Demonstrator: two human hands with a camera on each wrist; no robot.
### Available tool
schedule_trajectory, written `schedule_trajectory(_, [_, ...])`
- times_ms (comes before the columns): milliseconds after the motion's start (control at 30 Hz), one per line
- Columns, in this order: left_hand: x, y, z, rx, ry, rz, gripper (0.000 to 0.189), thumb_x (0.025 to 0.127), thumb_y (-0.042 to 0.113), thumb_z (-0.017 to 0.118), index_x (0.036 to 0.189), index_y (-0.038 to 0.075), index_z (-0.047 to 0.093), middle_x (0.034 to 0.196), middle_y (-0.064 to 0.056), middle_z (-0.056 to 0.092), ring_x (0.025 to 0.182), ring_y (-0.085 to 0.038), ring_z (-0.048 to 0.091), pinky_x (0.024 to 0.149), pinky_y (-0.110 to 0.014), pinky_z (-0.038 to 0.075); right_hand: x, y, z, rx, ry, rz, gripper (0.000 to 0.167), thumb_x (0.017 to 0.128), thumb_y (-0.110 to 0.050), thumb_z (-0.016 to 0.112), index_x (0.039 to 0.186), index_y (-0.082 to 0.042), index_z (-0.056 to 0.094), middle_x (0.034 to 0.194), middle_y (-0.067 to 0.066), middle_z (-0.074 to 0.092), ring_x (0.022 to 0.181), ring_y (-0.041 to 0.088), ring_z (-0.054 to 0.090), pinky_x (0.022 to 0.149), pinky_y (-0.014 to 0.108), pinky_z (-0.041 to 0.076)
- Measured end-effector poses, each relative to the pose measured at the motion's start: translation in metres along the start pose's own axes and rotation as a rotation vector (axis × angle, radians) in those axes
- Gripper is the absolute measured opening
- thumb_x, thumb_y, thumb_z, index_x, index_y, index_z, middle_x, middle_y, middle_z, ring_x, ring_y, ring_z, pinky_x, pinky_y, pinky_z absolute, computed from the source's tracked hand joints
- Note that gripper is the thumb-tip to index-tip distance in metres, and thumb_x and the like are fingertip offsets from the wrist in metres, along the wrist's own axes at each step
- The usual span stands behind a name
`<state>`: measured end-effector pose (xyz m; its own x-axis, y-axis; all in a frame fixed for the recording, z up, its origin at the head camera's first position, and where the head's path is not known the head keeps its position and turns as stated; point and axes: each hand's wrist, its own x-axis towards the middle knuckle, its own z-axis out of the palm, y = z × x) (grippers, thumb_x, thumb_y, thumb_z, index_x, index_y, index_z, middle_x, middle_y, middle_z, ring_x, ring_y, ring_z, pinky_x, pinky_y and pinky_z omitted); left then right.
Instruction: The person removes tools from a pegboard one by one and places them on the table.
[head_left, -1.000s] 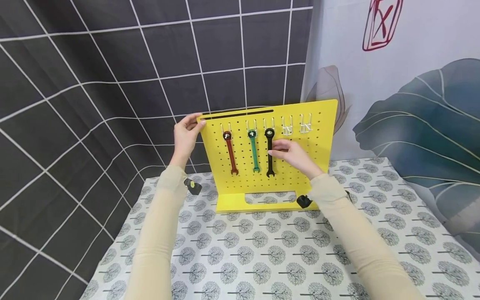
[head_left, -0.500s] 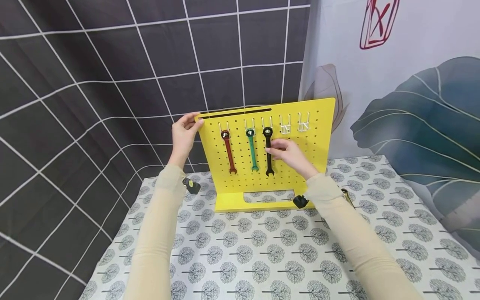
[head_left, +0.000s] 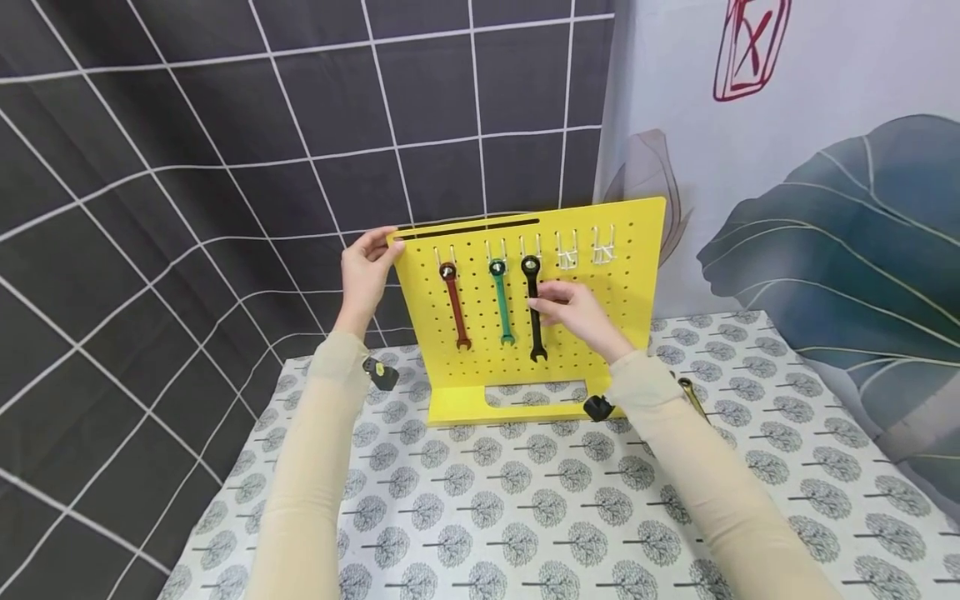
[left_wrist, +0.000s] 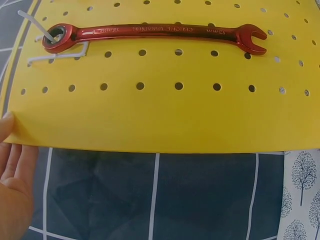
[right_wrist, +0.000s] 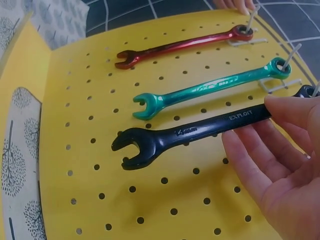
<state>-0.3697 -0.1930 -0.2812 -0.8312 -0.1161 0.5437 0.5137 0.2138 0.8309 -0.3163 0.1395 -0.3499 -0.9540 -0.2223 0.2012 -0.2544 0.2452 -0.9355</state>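
Note:
A yellow pegboard [head_left: 465, 367] stands upright, its top left corner pinched between thumb and fingers of my left hand [head_left: 367, 271]. From its hooks hang a red combination wrench [left_wrist: 160, 32], a green combination wrench [right_wrist: 205, 87] and a black combination wrench [right_wrist: 172, 133]. My right hand [head_left: 576, 312] pinches the black wrench's shaft near its ring end, thumb on one side and fingers on the other. That ring sits at the third hook from the left; in the right wrist view my thumb partly covers this end. The black wrench's open end points down.
Two white wire hooks, a left one [head_left: 567, 252] and a right one [head_left: 603, 247], hold nothing on the board's right. A gold-coloured wrench [head_left: 693, 397] lies on the tree-print tablecloth [head_left: 525, 500], partly behind my right sleeve. A dark gridded curtain [head_left: 315, 125] hangs behind.
The black wrench has dipped slightly, its open end now lower, with my right hand still on it. My left hand keeps the same corner. The view has shifted a little to the right.

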Motion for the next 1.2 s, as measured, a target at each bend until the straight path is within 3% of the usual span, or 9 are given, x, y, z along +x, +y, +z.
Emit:
schedule_trajectory(200, [0.000, -0.001, 0.001, 0.006, 0.005, 0.006, 0.033, 0.092, 0.008, 0.075, 0.122, -0.002, 0.069, 0.113, -0.014, 0.070, 0.092, -0.011, 0.066, 0.088, -0.025, 0.054, -0.005, -0.005, 0.001, -0.005, -0.005, -0.008, 0.045, 0.098, -0.021, 0.069, 0.135, 0.000, 0.059, 0.126, 0.018, 0.064, 0.103, 0.032, 0.067, 0.088, 0.037, 0.058])
schedule_trajectory(767, [0.001, -0.001, 0.001, -0.002, 0.010, -0.015, 0.035, 0.091, 0.009, 0.075, 0.124, -0.002, 0.068, 0.111, -0.010, 0.069, 0.092, -0.011, 0.065, 0.086, -0.023, 0.053, -0.013, -0.015, -0.004, 0.063, 0.000, -0.050, 0.039, 0.096, -0.016, 0.071, 0.129, 0.003, 0.063, 0.122, 0.020, 0.067, 0.100, 0.026, 0.067, 0.084, 0.034, 0.059])
schedule_trajectory(900, [-0.004, 0.012, 0.001, -0.005, 0.004, -0.033, 0.033, 0.092, 0.005, 0.073, 0.124, -0.004, 0.068, 0.113, -0.013, 0.070, 0.091, -0.009, 0.065, 0.086, -0.023, 0.054, -0.019, -0.021, -0.008, 0.048, -0.005, -0.074, 0.038, 0.095, -0.017, 0.071, 0.127, 0.003, 0.064, 0.121, 0.019, 0.067, 0.098, 0.024, 0.067, 0.083, 0.034, 0.059])
schedule_trajectory(1000, [-0.004, 0.012, 0.000, 0.000, 0.004, -0.035, 0.033, 0.093, 0.005, 0.073, 0.124, -0.004, 0.067, 0.115, -0.016, 0.069, 0.091, -0.009, 0.065, 0.086, -0.023, 0.053, -0.024, -0.024, -0.013, 0.031, -0.009, -0.087, 0.038, 0.095, -0.018, 0.072, 0.127, 0.003, 0.065, 0.120, 0.019, 0.068, 0.097, 0.022, 0.068, 0.083, 0.035, 0.059])
schedule_trajectory(1200, [0.001, 0.000, 0.001, -0.005, 0.011, -0.024, 0.034, 0.092, 0.010, 0.075, 0.123, -0.001, 0.069, 0.116, -0.016, 0.069, 0.094, -0.011, 0.066, 0.088, -0.024, 0.054, -0.030, -0.025, -0.022, 0.008, 0.009, -0.098, 0.041, 0.095, -0.019, 0.072, 0.127, 0.004, 0.063, 0.121, 0.021, 0.068, 0.093, 0.019, 0.069, 0.083, 0.035, 0.059])
